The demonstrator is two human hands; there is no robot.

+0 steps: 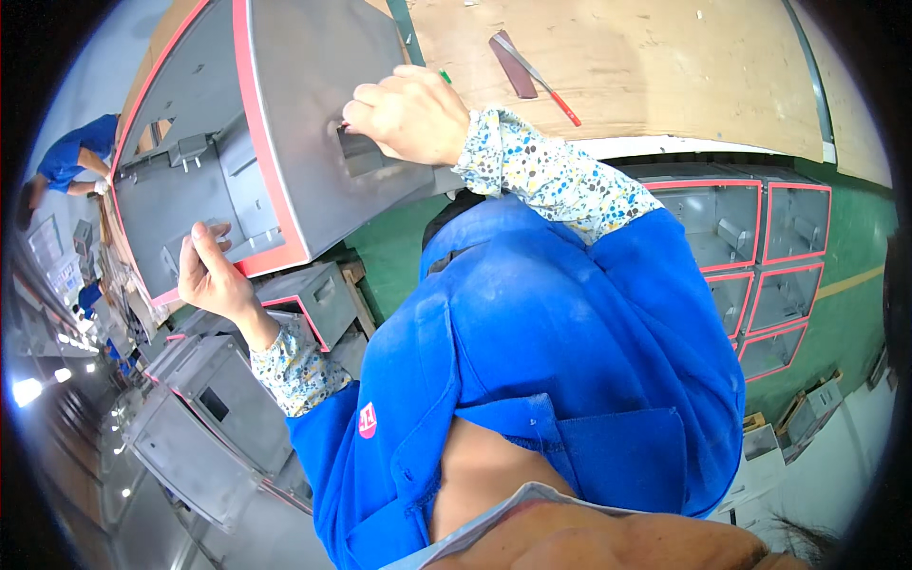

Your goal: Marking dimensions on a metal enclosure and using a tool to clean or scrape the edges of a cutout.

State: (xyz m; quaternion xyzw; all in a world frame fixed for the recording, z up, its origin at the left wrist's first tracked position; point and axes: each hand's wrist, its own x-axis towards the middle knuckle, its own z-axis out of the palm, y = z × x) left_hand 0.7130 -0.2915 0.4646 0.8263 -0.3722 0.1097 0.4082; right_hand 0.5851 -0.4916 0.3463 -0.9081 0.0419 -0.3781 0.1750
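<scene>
A large grey metal cabinet (313,114) with a red-edged open front stands before me at the upper left. My right hand (408,116) is closed, with its fingertips at the edge of a rectangular cutout (366,157) in the cabinet's side panel. What those fingers hold, if anything, is hidden. A small green tip (445,76) shows just beyond the knuckles; whether it belongs to something in the hand cannot be told. My left hand (214,275) is at the lower red rim of the opening, fingers loosely bent and apart, with nothing seen in them.
On the wooden tabletop (655,76) lie a red-handled file-like tool (541,81) and a dark brown strip (513,66). Red-edged grey cabinets (793,223) are stacked on the right. More grey housings (214,399) stand at the lower left. A person in blue (76,157) works beyond the cabinet.
</scene>
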